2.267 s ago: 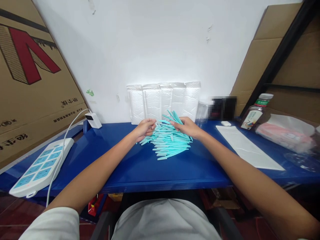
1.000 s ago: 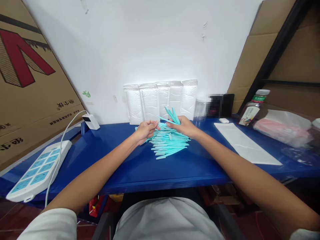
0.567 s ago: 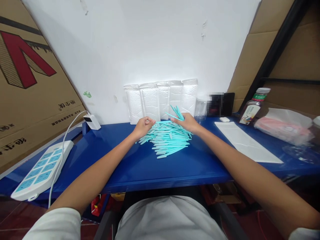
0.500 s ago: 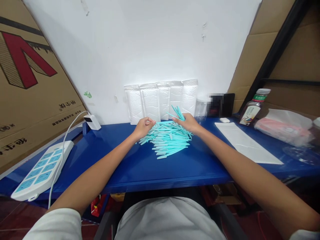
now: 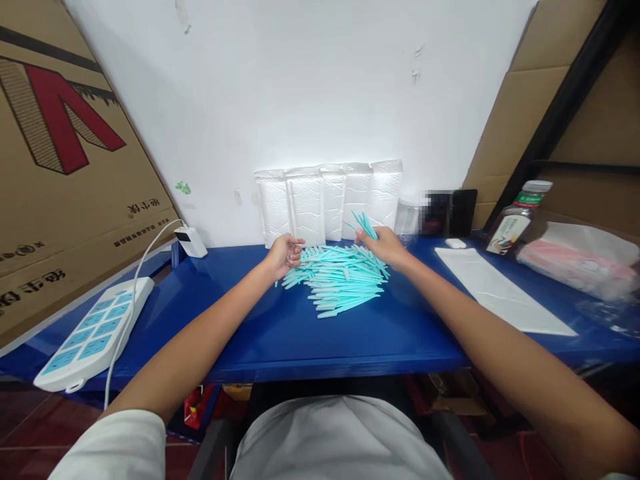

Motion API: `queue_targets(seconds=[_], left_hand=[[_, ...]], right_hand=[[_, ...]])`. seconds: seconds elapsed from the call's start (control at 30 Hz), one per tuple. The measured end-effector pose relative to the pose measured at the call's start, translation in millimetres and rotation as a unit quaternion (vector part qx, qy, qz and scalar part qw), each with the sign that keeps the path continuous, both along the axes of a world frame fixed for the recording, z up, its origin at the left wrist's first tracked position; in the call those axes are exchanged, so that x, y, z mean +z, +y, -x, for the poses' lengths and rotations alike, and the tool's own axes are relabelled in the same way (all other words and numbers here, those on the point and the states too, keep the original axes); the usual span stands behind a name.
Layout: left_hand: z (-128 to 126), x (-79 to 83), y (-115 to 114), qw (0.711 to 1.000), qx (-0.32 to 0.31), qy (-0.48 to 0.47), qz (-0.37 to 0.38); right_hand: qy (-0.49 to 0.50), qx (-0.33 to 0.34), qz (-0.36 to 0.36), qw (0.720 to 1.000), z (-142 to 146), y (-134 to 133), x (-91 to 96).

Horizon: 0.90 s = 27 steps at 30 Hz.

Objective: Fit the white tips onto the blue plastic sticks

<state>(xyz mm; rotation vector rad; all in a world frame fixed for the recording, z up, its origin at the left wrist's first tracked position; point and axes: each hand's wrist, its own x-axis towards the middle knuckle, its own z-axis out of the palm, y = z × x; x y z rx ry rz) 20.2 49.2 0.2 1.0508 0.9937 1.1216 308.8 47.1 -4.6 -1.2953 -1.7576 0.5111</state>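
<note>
A heap of turquoise swab sticks [image 5: 350,283] with pale tips lies on the blue table [image 5: 300,343], roughly fanned out. My right hand [image 5: 384,244] is closed around a small bunch of the same swab sticks [image 5: 367,225], which point up and to the left above the back right of the heap. At the heap's left edge is my left hand [image 5: 285,256], its forefinger stretched out and the other fingers loosely bent. I see nothing in it.
White padded envelopes [image 5: 305,207] lean on the wall behind the heap. A clear jar [image 5: 408,217], a flat white envelope [image 5: 500,290], a bottle [image 5: 517,217] and a pink plastic-wrapped pack [image 5: 575,257] are on the right. To the left lies a power strip [image 5: 97,333] with a cable.
My left hand has drawn slightly left and its pinched fingers have loosened, the forefinger now extended. My right hand still holds the bunch of swab sticks. The whole view has shifted a little.
</note>
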Motion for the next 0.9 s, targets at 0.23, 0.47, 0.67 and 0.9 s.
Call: queue_targets(seconds=[0.23,0.47,0.67,0.9], left_hand=[[3,3.6,0,0.985,-0.078,-0.125,0.087],[-3,1.6,-2,0.985,-0.111,-0.115,0.066],[-2,2.8,-4,0.987,-0.116,-0.105,0.029],[-5,6.9,-13,0.986,-0.148,-0.078,-0.023]], right_hand=[[0.002,0.012,-0.002,1.000,4,-4,0.8],[-0.005,0.023,0.001,1.000,5,-6,2.1],[0.000,0.029,0.007,1.000,7,-8,3.1],[0.009,0.065,0.007,0.998,12,-14,5.4]])
